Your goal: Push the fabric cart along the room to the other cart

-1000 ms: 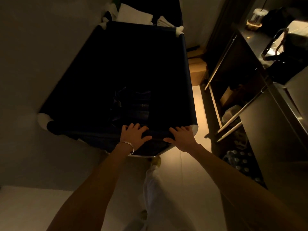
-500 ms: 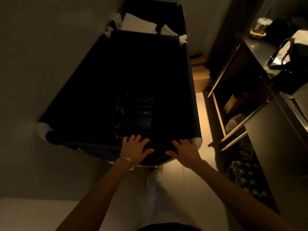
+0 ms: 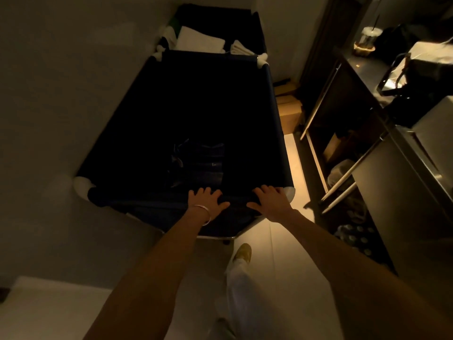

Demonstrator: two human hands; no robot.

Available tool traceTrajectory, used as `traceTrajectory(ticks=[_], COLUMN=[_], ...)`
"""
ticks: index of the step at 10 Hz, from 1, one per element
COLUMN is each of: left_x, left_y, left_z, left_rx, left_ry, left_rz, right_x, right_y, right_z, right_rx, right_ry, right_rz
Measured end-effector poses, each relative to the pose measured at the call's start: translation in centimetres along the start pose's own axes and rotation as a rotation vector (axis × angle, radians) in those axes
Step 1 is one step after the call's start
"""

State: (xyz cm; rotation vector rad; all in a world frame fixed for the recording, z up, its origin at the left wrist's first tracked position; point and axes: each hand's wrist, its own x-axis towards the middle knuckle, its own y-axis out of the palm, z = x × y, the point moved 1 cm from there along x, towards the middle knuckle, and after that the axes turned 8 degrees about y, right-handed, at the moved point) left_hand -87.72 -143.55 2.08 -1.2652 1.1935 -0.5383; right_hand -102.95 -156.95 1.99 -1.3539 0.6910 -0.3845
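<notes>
A dark blue fabric cart (image 3: pixel 278 123) with white corner caps fills the middle of the head view, with dark cloth lying deep inside it. Both hands rest on its near rim. My left hand (image 3: pixel 206 202), with a bangle on the wrist, lies over the rim near the middle. My right hand (image 3: pixel 272 202) grips it close to the right corner. The other cart (image 3: pixel 258 28), also dark, stands against the far end and holds folded white towels (image 3: pixel 199 41). The two carts' ends appear to meet.
A pale wall (image 3: pixel 61 94) runs close along the cart's left side. Cardboard boxes (image 3: pixel 289 111) sit on the floor to the right. A metal counter with open shelves (image 3: pixel 343 133), bottles (image 3: pixel 353 236) below, and a cup (image 3: pixel 367 38) and dark bag (image 3: pixel 416 77) on top line the right.
The cart has rolled away from me toward the far cart, and my arms stretch out further. More of the far cart shows, and my foot has stepped forward.
</notes>
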Motion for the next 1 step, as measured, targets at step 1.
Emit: traceTrajectory(ticks=[1], left_x=[-0.33], left_y=[-2.89], left_z=[1.42], left_rx=[0.061], left_ry=[-0.002], left_rz=[-0.067], right_x=[0.63], right_y=[-3.64], right_z=[0.66], right_rx=[0.019], right_ry=[-0.056], right_rz=[-0.132])
